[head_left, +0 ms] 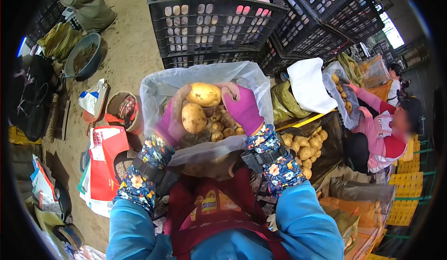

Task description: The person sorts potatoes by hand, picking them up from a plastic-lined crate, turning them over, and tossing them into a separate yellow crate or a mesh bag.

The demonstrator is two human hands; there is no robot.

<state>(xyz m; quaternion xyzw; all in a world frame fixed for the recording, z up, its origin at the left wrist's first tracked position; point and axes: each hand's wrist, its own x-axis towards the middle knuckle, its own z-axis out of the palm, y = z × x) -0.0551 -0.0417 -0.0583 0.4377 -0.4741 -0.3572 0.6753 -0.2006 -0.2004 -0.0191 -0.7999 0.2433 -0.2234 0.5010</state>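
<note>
Both hands wear purple gloves with dusty fingers, over a crate [156, 85] lined with translucent plastic. My left hand [173, 115] is closed round the left side of a large potato [194, 118]. Just above it, a longer yellow potato [204, 94] lies between the two hands, its left end against my left glove. My right hand [242, 106] has its fingertips curled at the right end of that yellow potato. Smaller potatoes [217, 126] lie lower in the crate, partly hidden by the hands and the large potatoes.
Black crates [200, 32] are stacked ahead. A pile of potatoes [305, 148] lies at the right, with a person in pink [377, 134] beyond it at another lined crate. Left are a blue basin [94, 57], a small bucket [111, 107] and red packaging [109, 167].
</note>
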